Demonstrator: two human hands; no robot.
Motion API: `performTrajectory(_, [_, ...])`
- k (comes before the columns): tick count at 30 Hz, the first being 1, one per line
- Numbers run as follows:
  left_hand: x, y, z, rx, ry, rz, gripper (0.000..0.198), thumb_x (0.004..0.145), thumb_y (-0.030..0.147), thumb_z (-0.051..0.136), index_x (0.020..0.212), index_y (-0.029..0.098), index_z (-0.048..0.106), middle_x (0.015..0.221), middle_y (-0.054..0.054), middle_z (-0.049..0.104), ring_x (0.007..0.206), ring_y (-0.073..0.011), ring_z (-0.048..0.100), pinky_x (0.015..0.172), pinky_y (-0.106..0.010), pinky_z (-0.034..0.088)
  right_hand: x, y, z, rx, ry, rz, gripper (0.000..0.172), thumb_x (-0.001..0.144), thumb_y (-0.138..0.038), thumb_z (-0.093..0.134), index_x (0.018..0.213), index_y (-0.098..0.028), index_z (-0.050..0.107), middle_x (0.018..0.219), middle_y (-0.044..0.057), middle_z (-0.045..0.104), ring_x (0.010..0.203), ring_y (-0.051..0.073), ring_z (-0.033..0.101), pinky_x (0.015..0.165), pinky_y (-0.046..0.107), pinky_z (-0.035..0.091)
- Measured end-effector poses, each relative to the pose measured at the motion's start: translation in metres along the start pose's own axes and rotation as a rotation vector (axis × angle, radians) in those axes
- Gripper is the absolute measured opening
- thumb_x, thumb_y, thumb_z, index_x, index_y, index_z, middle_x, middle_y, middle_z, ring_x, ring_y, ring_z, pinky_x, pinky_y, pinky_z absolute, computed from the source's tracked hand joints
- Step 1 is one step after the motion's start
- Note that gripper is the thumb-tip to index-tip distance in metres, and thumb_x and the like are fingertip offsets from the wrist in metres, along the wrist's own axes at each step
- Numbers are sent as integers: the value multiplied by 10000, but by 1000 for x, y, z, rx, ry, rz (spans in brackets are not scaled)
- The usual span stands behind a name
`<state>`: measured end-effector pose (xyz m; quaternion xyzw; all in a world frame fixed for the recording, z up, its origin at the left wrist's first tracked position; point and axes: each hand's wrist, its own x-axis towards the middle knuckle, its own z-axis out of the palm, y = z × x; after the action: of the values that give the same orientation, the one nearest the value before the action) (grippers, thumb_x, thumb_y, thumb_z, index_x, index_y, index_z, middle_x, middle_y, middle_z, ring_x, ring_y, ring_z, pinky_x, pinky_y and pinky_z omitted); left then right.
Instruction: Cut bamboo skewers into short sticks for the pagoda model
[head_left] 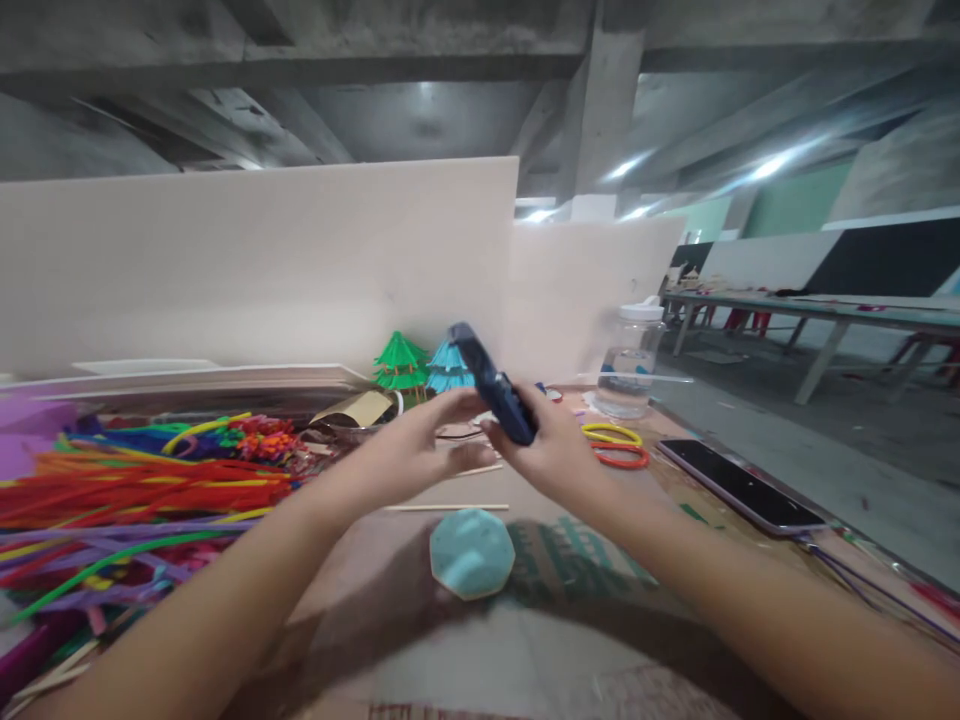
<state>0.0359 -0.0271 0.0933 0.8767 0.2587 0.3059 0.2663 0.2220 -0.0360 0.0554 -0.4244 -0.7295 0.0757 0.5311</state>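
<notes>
My right hand [559, 445] is wrapped round a dark blue glue gun [495, 390], tilted and a little blurred, above the table. Close on its left side, my left hand [420, 445] has thumb and fingers apart in a C shape, with nothing held between them. Whether its fingertips touch the tool, I cannot tell. Below both hands a light-blue octagonal piece [472, 553] lies flat on the table. A thin wooden stick [448, 507] lies just behind it. Farther back stand a green tiered tree model [401, 362] and a light-blue one [448, 368], partly hidden by the tool.
Colourful pipe cleaners [150, 480] are heaped at left. At right are yellow [611, 434] and orange rings [622, 457], a clear bottle [630, 360] and a phone [739, 485] near the table edge. White boards [255, 270] stand behind. Another table [825, 305] is farther right.
</notes>
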Motion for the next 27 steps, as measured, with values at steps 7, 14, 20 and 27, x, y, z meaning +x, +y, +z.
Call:
performTrajectory(7, [4, -40, -39, 664, -176, -342, 199, 816, 292, 559, 863, 233, 743, 868, -36, 744, 793, -194, 660, 707, -266, 462, 12, 5, -12, 71, 10, 164, 375, 759, -441, 675, 1051, -210, 628, 767, 25, 662, 698, 213, 618, 627, 326, 464])
performTrajectory(14, [0, -70, -15, 656, -472, -478, 145, 514, 167, 700, 636, 244, 721, 641, 23, 699, 559, -154, 571, 537, -236, 370, 13, -1, -16, 41, -8, 87, 467, 698, -440, 725, 1088, -213, 599, 969, 72, 688, 884, 257, 629, 800, 403, 483])
performTrajectory(20, [-1, -66, -11, 638, -488, -461, 84, 564, 170, 585, 595, 212, 651, 589, 17, 671, 527, -147, 525, 511, -246, 332, 13, -2, -16, -28, -81, 166, 644, 677, -549, 723, 1181, -193, 540, 1024, 116, 674, 935, 295, 634, 804, 426, 484])
performTrajectory(27, [0, -38, -44, 538, -305, -392, 140, 742, 271, 486, 829, 203, 571, 693, 1, 688, 602, -154, 584, 520, -227, 381, 11, -1, -16, -320, 23, 44, 437, 747, -414, 685, 1112, -202, 571, 865, 77, 703, 732, 249, 653, 612, 299, 417])
